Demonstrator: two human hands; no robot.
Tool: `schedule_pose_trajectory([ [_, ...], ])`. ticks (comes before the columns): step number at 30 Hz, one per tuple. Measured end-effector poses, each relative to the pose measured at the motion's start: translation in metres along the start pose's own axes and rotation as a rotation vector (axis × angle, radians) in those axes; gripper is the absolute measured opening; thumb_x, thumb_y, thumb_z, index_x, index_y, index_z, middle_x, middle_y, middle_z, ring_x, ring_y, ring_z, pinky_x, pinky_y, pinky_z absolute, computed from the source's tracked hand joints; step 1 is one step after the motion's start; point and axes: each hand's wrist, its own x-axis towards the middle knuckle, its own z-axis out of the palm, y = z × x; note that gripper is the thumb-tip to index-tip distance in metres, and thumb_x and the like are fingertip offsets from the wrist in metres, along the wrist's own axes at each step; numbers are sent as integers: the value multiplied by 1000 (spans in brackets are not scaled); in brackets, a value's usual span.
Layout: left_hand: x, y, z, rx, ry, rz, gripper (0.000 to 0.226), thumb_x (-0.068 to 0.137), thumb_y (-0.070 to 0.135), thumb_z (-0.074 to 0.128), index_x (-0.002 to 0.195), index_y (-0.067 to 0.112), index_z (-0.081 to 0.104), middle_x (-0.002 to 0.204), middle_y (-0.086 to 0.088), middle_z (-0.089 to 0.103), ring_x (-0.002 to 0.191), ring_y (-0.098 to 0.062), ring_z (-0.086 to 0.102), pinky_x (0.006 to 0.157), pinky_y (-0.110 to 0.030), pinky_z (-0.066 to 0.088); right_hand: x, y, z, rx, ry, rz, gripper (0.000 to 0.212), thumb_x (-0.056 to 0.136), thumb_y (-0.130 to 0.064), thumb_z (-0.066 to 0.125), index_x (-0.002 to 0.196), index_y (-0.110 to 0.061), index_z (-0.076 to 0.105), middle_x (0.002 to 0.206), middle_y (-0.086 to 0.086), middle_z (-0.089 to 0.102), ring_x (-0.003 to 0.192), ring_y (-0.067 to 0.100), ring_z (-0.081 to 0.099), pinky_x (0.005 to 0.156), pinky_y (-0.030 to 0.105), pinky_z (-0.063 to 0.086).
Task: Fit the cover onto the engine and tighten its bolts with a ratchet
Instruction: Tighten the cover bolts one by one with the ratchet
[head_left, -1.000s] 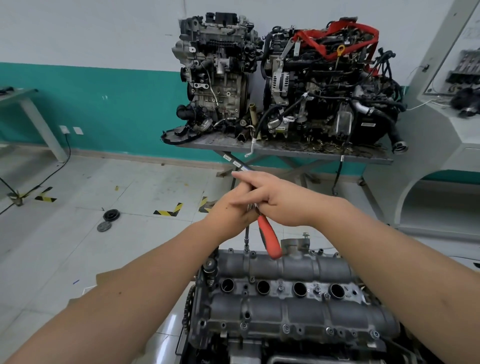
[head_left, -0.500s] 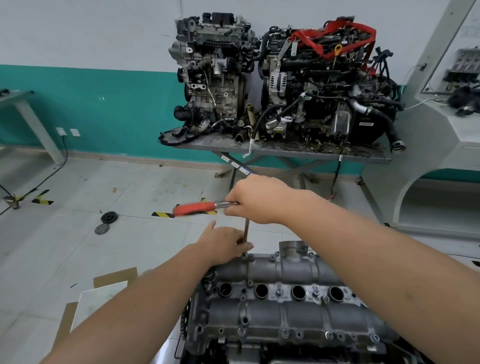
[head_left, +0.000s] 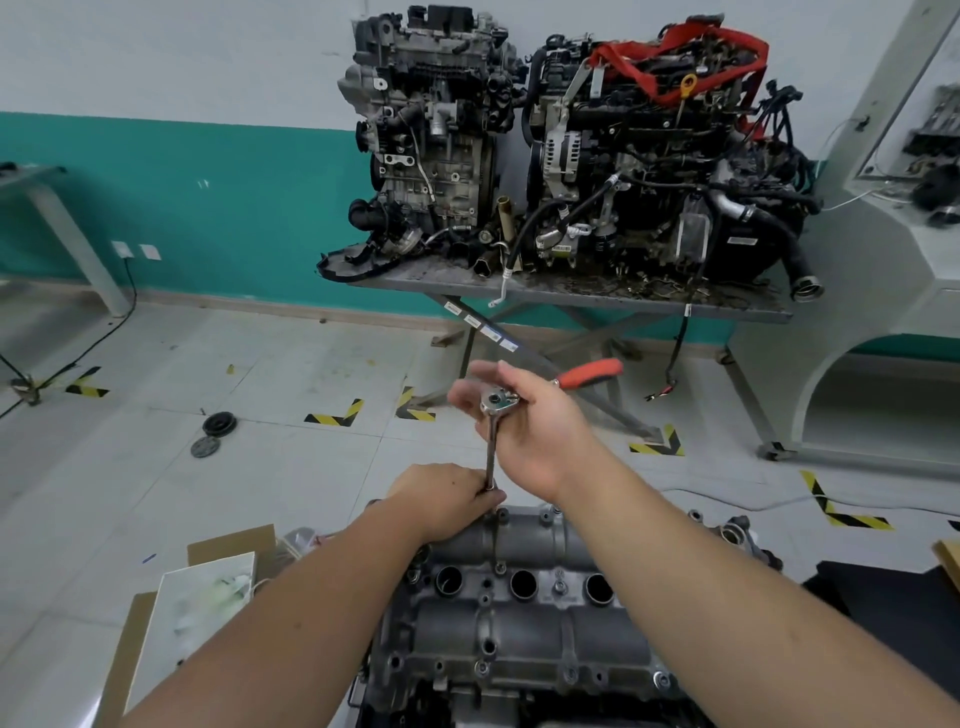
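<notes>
Already seated on the engine (head_left: 519, 691): cover (head_left: 519, 597). Mid-tightening at a far-edge bolt, ratchet (head_left: 500, 402) upright. Right hand (head_left: 535, 431) curled round its head; left hand (head_left: 447, 499) pinching the extension bar (head_left: 491, 452) low. Remaining bolts probably still to do.

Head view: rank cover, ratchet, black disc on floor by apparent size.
1. cover
2. ratchet
3. black disc
The cover sits nearest the camera, so its lead is partly due to nearness; the disc lies farther off.

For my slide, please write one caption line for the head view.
Right hand swings the ratchet while the left hand steadies its extension on the engine cover.
</notes>
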Motion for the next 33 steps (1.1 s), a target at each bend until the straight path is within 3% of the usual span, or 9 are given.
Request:
schedule_pose_trajectory([
  [4,2,0,0,18,-34,-23,42,101,63,28,92,29,53,104,-2,70,96,-25,64,72,-36,38,-6,23,-11,-581,-6,-390,29,103,-40,43,119,-33,66,113,-3,73,107,12,68,95,36,51],
  [7,4,-1,2,28,-25,-29,43,101,60,31,93,27,58,88,2,65,82,-23,58,70,-35,37,-2,26,-19,-1063,58,-906,28,101,-23,53,124,-17,69,135,0,62,127,14,55,107,40,45],
  [10,4,-3,4,24,-11,-57,37,100,56,36,77,28,47,78,7,57,72,-19,54,67,-35,38,3,14,-20,-1550,89,-1235,19,92,-9,67,109,-8,75,131,7,65,123,30,58,98,44,48],
  [15,4,-1,3,-46,71,-10,37,100,48,46,119,20,61,119,-6,68,107,-27,62,76,-36,43,-3,-9,-2,-2305,70,-1187,11,85,-16,66,95,-15,68,93,1,66,87,26,62,87,41,46],
  [18,3,-1,3,37,60,-20,33,100,54,40,109,29,60,114,1,69,104,-24,63,72,-34,38,-8,-19,26,-2461,50,-671,38,102,-47,33,107,-18,57,98,2,61,90,27,58,85,45,43],
  [22,1,-4,7,37,69,-9,33,100,55,40,112,32,61,114,6,68,105,-21,63,70,-33,38,-2,-33,43,-2229,17,-223,38,106,-35,27,98,-13,58,87,5,63,76,24,58,67,38,46],
  [27,3,-4,8,40,86,15,34,99,55,41,111,32,62,116,4,69,106,-23,63,74,-34,42,-1,-27,30,-733,65,172,14,100,-14,39,106,-7,51,83,11,76,80,18,74,69,34,36],
  [30,3,-5,8,39,79,9,34,99,56,40,112,33,62,116,5,68,107,-22,62,75,-34,43,0,-14,14,-69,64,119,20,100,-9,40,85,-13,53,78,4,72,84,15,72,63,26,41],
  [33,3,-5,6,42,87,12,32,99,55,41,106,31,61,113,3,69,105,-22,63,71,-33,38,5,1,2,108,116,-116,26,101,-7,45,78,-20,45,82,5,72,91,22,67,66,29,48],
])
